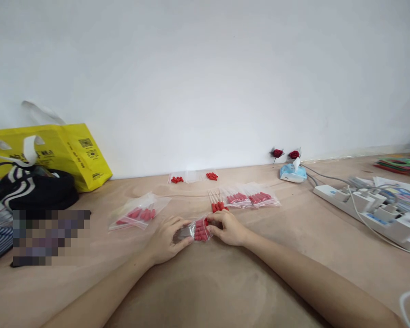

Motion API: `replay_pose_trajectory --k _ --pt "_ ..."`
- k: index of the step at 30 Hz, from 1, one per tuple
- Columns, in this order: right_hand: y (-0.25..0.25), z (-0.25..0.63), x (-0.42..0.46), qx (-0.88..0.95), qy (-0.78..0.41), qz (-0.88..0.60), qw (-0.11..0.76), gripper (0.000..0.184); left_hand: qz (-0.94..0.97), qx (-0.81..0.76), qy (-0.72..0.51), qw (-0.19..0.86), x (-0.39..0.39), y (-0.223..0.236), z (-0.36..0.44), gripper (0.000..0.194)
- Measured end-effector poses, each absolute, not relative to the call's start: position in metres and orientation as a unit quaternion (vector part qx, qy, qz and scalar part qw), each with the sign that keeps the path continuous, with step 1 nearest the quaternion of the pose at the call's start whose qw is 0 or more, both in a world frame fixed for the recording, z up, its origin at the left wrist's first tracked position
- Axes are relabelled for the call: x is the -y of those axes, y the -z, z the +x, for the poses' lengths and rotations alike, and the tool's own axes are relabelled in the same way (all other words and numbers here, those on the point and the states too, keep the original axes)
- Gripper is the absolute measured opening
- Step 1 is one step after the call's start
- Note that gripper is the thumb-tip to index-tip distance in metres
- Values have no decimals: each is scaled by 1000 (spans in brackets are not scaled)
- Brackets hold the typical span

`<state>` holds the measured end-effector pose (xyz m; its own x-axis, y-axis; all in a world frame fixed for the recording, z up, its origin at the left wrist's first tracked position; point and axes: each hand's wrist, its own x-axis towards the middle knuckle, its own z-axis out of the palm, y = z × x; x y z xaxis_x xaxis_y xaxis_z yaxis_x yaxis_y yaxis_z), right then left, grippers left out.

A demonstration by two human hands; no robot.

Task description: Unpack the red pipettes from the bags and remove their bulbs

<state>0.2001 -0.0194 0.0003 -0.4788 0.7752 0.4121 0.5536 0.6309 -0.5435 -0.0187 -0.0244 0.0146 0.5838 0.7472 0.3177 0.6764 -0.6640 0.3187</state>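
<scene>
A small clear zip bag (200,229) with several red-tipped pieces inside lies between my hands, low over the table. My left hand (167,238) pinches its left side, thumb in front and fingers behind. At its right side, my right hand (227,227) closes thumb and fingers on the bag's edge. Just beyond the right hand are loose red-tipped sticks (218,206) with thin pale shafts. Filled bags (237,197) overlap to their right. More filled bags (138,214) lie left of my left hand. Their exact contents are too small to make out.
Further red pieces (176,180) rest on clear bags near the wall. At left stand a yellow tote bag (78,155) and a black bag (41,189). A blue tissue pack (293,173), two dark red flowers (294,155) and a loaded power strip (372,212) with cables occupy the right.
</scene>
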Motion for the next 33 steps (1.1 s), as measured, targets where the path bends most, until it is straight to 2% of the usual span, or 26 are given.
replay_pose_trajectory --k 4,11,18,22,27,33 --pt "-2 199 17 845 -229 -360 322 12 874 -420 -229 86 24 -13 -20 31" --pt "3 191 19 801 -263 -416 341 35 871 -416 -239 107 24 -13 -19 27" --pt "4 181 21 769 -352 -380 374 17 887 -388 -222 116 23 -15 -20 25" --pt "4 178 21 778 -312 -377 393 20 893 -366 -230 126 22 -14 -20 30" --pt "2 177 25 795 -259 -381 395 11 890 -364 -238 139 21 -12 -20 30" --pt "4 190 25 782 -268 -397 399 15 888 -378 -228 125 20 -16 -20 28"
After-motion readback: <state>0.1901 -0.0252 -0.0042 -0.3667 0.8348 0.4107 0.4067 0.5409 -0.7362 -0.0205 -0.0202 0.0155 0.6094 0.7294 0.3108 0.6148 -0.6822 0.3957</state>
